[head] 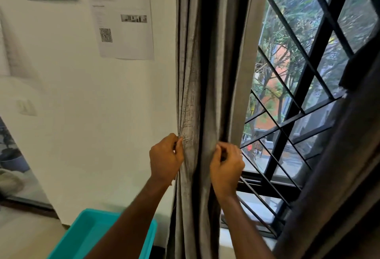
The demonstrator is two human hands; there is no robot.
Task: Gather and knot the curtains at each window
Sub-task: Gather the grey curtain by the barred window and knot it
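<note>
The grey curtain (197, 94) hangs at twelve o'clock, bunched beside the window (308, 73); the left hand (165, 159) pinches its wall-side edge, the right hand (226, 164) grasps its window-side folds; gathering looks underway, no knot yet.

**Greys at the window, teal below**

The curtain (197, 94) is showing grey-beige with dark shadowed folds and a faint woven grid texture. The window grille (308, 73) is showing black in a diamond lattice. The tub (82, 236) is glowing teal. The wall (92, 114) is looking off-white, the paper notice (123, 12) white with black print.
</note>
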